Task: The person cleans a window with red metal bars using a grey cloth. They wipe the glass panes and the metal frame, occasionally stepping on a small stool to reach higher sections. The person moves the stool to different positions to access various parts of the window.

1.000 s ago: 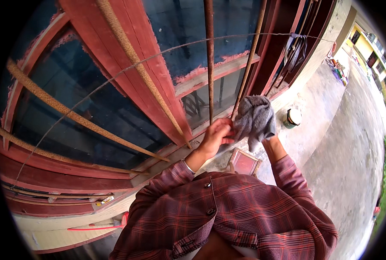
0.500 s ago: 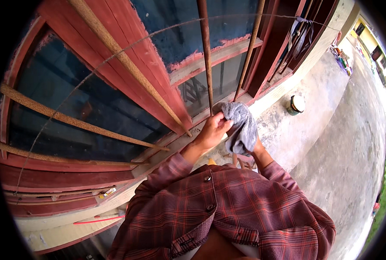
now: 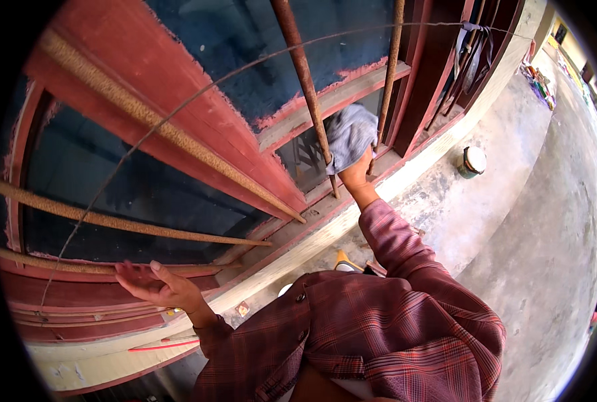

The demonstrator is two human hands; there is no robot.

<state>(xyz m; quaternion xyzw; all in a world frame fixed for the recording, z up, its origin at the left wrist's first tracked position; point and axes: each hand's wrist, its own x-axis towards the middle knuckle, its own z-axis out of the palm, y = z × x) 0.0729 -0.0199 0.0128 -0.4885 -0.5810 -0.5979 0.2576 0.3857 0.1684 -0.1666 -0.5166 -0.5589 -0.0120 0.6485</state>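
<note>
My right hand reaches between two rusty window bars with a crumpled grey cloth. The cloth lies against the small lower glass pane, and my fingers are mostly hidden under it. Off to the left, my left hand is open and empty, its fingers spread, near the lower window bar. Red-painted wood frames the dark blue panes.
A thin wire runs across in front of the bars. Plastic strips hang tied to it at the upper right. A paint tin with a pale lid stands on the concrete floor, right of the pale ledge.
My hands have parted. The right hand has carried the cloth up and forward to the pane, while the left has let go of it and swung away to the left.
</note>
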